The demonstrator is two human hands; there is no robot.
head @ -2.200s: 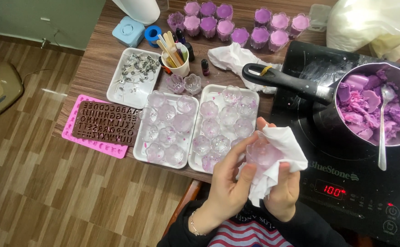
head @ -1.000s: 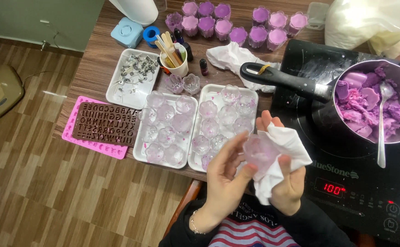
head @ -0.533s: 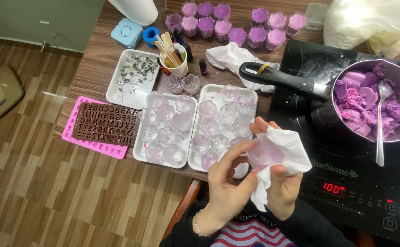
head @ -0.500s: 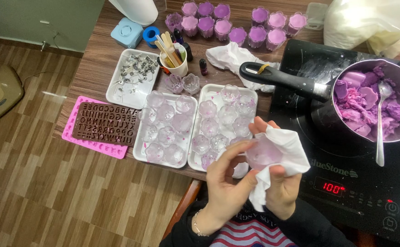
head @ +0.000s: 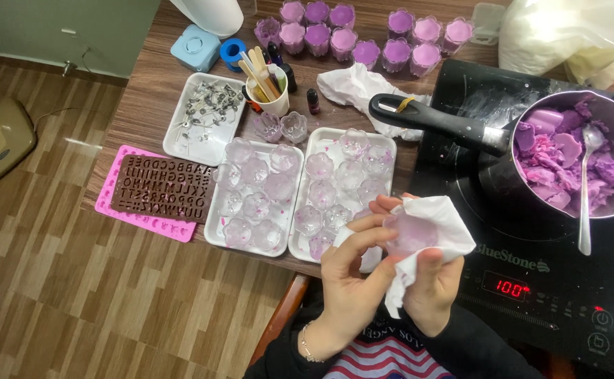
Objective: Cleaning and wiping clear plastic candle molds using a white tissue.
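Observation:
My left hand (head: 352, 277) holds a small clear glass cup (head: 410, 232) by its side, near the table's front edge. My right hand (head: 433, 284) grips a white tissue (head: 441, 223) wrapped around the far side of that cup. Just beyond my hands lie two white trays (head: 216, 224) (head: 297, 242) filled with several empty clear flower-shaped glass cups.
A pot of purple wax chunks (head: 566, 161) with a spoon (head: 587, 189) stands on a black induction cooker (head: 531, 288) at right. Several filled purple cups (head: 363, 42) line the back. A tray of wick holders (head: 205, 119), a cup of sticks (head: 268, 88) and pink and brown moulds (head: 156, 189) are at left.
My hands have turned the cup slightly inside the tissue and shifted a little. Everything on the table stays where it was.

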